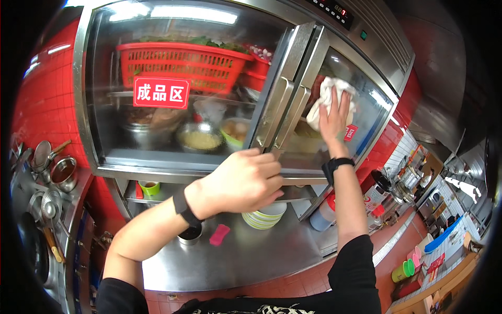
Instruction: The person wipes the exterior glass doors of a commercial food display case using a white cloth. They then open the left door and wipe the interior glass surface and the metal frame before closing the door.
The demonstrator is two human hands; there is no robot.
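Note:
My right hand (335, 117) presses a crumpled white cloth (331, 88) flat against the right glass door (366, 106) of a steel display refrigerator. Its fingers are spread over the cloth. My left hand (241, 181), fingers curled, is just below the two metal door handles (276, 112). Its palm is hidden, so I cannot tell whether it grips anything. Behind the left glass door (106, 117) a red plastic basket (176, 59) holds leafy greens. Under the basket are a metal bowl of pale food (202, 139) and a green-rimmed bowl of eggs (235, 129).
Below the refrigerator, a steel counter (251, 263) bears stacked bowls (266, 218), a pink sponge (219, 234) and a metal cup (190, 237). Strainers and ladles (49, 208) crowd the stove side at left. A red-lidded container (323, 212) stands at right.

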